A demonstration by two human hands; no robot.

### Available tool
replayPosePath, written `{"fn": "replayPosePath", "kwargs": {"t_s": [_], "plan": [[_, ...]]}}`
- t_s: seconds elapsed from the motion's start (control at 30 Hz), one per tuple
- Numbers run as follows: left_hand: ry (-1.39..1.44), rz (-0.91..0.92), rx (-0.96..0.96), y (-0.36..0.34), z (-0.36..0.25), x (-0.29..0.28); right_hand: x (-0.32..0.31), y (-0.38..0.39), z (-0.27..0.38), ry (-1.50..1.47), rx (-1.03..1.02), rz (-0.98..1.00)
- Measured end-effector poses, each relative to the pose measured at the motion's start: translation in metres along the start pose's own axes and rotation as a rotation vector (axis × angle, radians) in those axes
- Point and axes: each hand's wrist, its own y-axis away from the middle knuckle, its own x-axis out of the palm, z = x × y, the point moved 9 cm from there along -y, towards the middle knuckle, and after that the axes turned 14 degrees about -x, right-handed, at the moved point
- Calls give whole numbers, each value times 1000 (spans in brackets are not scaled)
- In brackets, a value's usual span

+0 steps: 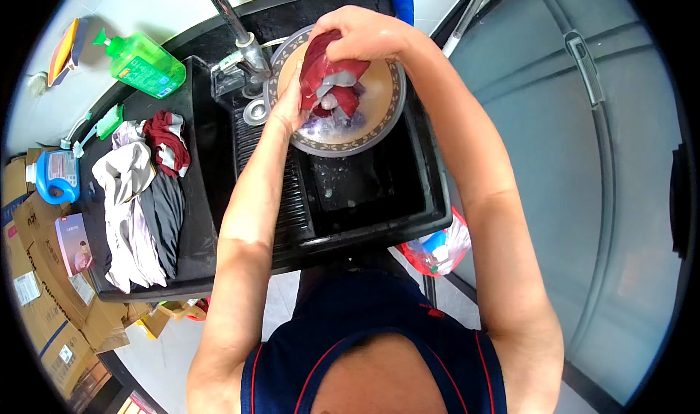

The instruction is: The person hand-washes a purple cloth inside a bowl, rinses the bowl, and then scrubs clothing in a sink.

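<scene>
A basin with a patterned rim (379, 126) rests over the black sink, holding pale water. Above it, my right hand (357, 35) grips a wet maroon and grey cloth (321, 60) from the top. My left hand (292, 97) is closed at the cloth's left side, its fingers partly hidden behind it. The lower folds of the cloth hang into the basin, where purple fabric or reflections show under the water. Just left of the basin stand a chrome faucet (251, 55) and a drain strainer (255, 112).
The drainboard (204, 239) holds piled laundry (127, 195), with brushes (109, 126), a green pump bottle (146, 67), a blue jug (58, 177) and a box (73, 242) nearby. Cardboard (44, 290) lies left. A grey door (554, 195) stands right; a red bag (437, 257) sits below the sink.
</scene>
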Motion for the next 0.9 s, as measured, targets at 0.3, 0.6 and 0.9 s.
{"fn": "replayPosePath", "kwargs": {"t_s": [0.3, 0.6, 0.9], "plan": [[281, 27, -199, 15, 44, -2, 10, 51, -73, 256, 182, -743], [326, -164, -66, 12, 53, -10, 161, 82, -28, 635, -59, -509], [421, -4, -236, 25, 60, 8, 141, 90, -138, -1086, 84, -938]]}}
